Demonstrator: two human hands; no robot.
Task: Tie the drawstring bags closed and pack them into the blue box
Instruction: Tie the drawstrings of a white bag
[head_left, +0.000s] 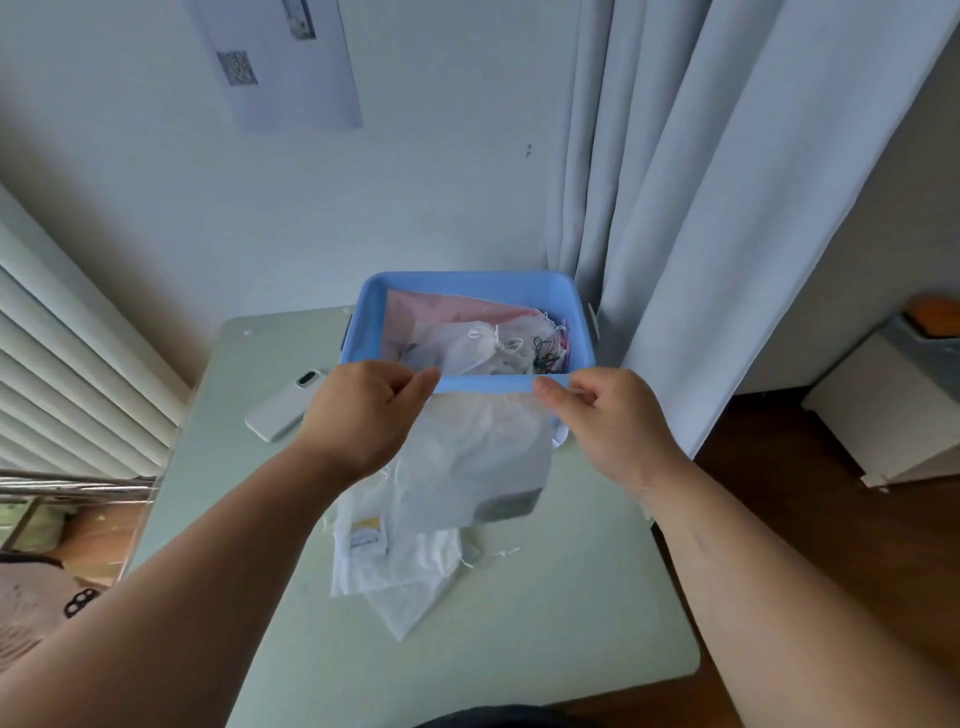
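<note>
From the head view, the left hand (363, 410) and the right hand (613, 421) are raised side by side just in front of the near wall of the blue box (470, 279). Each has its fingers curled in and its thumb pressed against them, pinching one top corner of a thin white drawstring bag (483, 457). The bag's mouth is stretched level between the two hands, and the bag hangs down from them, covering part of the box's near wall, with a greyish patch showing through near its bottom edge. Below the hanging bag, a loose pile of white bags (395, 566) lies on the pale green desk (545, 639), a few cord ends trailing from it. Inside the box lie tied bags (488, 345), white over pink, with white and dark cords knotted toward the right side. A white phone (283, 408) lies on the desk left of the box, beside the left hand.
</note>
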